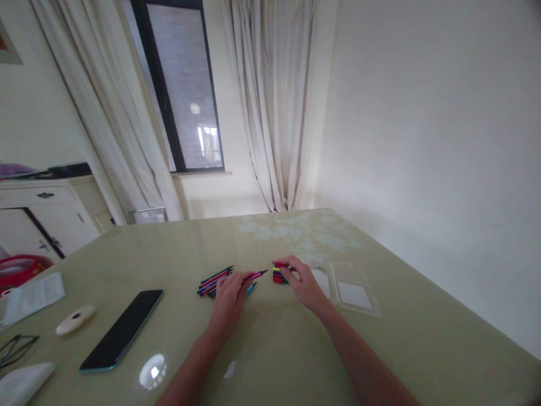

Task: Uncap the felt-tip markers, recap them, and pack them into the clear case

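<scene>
My left hand [230, 293] is closed round a pink felt-tip pen [256, 275], its dark tip pointing right. Under and behind this hand lie several felt-tip pens [214, 282] with dark tips, side by side on the table, and a light blue one [251, 290] pokes out beyond the fingers. A small cluster of coloured pen caps [279, 273], red, yellow, green and dark, stands just right of the pink pen's tip. My right hand [298, 279] grips the right side of this cluster between thumb and fingers, which partly hide it.
An open clear plastic case [357, 294] with white inserts lies beside my right hand. On the left are a black phone [122, 330], a white oval object [76, 320], a face mask [36, 298] and glasses [17, 349]. The pale green table [287, 361] meets a wall at right.
</scene>
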`<state>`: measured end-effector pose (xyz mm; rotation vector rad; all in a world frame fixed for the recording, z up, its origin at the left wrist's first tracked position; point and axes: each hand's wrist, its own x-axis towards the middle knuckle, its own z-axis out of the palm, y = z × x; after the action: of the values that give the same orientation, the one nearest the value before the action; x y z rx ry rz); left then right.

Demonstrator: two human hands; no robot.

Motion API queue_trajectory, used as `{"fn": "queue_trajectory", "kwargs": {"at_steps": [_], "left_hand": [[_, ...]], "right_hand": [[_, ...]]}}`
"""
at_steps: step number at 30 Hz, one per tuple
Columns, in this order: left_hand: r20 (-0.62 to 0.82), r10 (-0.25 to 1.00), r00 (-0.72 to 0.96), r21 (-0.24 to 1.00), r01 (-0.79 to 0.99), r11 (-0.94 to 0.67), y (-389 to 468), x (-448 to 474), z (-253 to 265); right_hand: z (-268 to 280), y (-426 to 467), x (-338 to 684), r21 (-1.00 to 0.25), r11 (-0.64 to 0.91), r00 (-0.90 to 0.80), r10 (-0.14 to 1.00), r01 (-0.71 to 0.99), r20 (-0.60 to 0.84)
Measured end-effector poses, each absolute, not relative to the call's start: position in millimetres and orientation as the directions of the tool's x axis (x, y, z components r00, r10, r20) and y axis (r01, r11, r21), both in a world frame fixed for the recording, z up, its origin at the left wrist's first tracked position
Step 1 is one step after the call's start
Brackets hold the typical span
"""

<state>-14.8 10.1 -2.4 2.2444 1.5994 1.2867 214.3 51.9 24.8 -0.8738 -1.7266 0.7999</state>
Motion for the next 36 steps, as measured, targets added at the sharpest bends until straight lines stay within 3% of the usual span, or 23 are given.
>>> {"fn": "queue_trajectory", "kwargs": {"at_steps": [4,12,23,31,36], "left_hand": [[0.589,0.802,0.099,0.482,0.754,-0.447,7.8,-11.9,-1.4],[0.594,0.799,0.099,0.455,0.777,-0.435,8.5,-12.5,-3.8],[0.568,0.804,0.175,0.414,0.784,-0.463,7.1,-8.2,-1.8],[0.503,0.843,0.193,0.53,0.701,-0.477,5.0,-6.4,-7.8],[0.502,0.848,0.173,0.563,0.678,-0.472,3.4,-6.3,-5.8]], "right_hand": [[22.5,53.2,213.7,-0.894,0.436,-0.219,0.886,0.097,0.409],[20.6,54.1,213.8,-0.883,0.468,-0.275,0.853,0.03,0.443],[20.5,49.7,210.5,-0.813,0.561,-0.308,0.81,0.156,0.499],[18.6,52.6,214.5,-0.893,0.434,-0.321,0.869,0.122,0.378],[25.9,48.2,214.0,-0.891,0.437,-0.361,0.856,0.124,0.369]]}}
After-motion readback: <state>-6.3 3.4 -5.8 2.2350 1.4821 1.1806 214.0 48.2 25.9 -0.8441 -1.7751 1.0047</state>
